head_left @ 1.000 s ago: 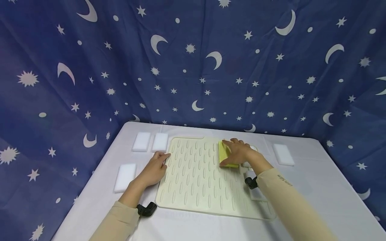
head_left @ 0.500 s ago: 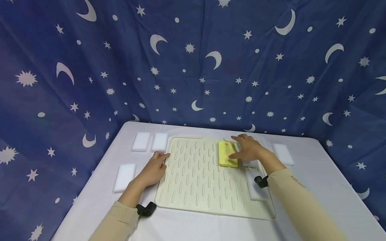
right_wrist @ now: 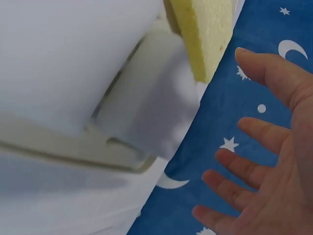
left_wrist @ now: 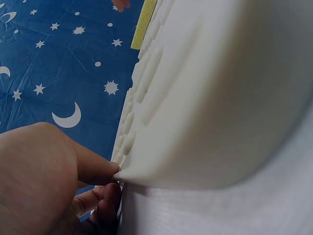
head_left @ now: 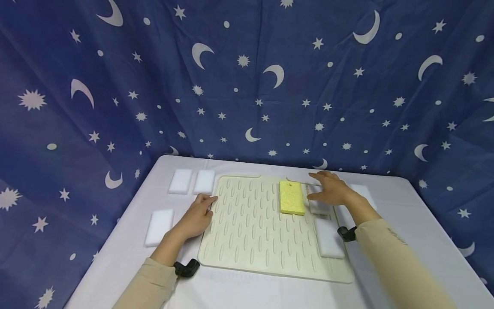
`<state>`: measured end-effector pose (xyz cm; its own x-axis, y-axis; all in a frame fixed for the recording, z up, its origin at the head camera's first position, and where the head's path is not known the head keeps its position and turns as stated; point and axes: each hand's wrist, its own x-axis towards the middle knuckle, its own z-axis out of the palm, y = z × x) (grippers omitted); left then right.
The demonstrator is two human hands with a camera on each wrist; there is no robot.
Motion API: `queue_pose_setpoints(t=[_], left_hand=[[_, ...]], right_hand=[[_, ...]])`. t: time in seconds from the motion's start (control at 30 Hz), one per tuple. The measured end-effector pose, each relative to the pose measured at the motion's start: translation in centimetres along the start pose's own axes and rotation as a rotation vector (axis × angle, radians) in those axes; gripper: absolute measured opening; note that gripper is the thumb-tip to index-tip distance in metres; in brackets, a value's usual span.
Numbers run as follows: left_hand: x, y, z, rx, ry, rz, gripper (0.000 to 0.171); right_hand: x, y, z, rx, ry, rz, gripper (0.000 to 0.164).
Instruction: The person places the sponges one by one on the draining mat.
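A cream drying mat with raised oval ridges lies on the table. My left hand pinches its left edge, with fingers above and below the rim in the left wrist view. A yellow sponge lies flat on the mat's upper right part. Two white foam blocks, one far and one near, rest on the mat to the right of the sponge. Over the far block hovers my right hand, its fingers spread and holding nothing; in the right wrist view it is apart from both block and sponge.
Left of the mat lie several more white blocks: two at the back and one nearer. Another white block sits right of the mat, partly hidden by my right arm. A blue star-and-moon curtain hangs behind the table.
My right hand has let go of the yellow sponge and moved right, away from it. The sponge stays on the mat. My left hand has not moved.
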<state>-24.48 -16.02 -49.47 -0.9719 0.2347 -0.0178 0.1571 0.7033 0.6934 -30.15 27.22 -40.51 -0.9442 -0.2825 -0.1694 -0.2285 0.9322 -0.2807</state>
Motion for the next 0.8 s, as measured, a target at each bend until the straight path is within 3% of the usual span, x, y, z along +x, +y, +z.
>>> queue_pose_setpoints(t=[0.33, 0.8], left_hand=[[0.0, 0.0, 0.0, 0.008, 0.006, 0.002, 0.051], [-0.2, 0.1, -0.3, -0.001, -0.007, -0.009, 0.05]], right_hand=[[-0.8, 2.2, -0.5, 0.013, 0.0, 0.018, 0.082], [-2.1, 5.7, -1.1, 0.028, 0.002, 0.049, 0.09]])
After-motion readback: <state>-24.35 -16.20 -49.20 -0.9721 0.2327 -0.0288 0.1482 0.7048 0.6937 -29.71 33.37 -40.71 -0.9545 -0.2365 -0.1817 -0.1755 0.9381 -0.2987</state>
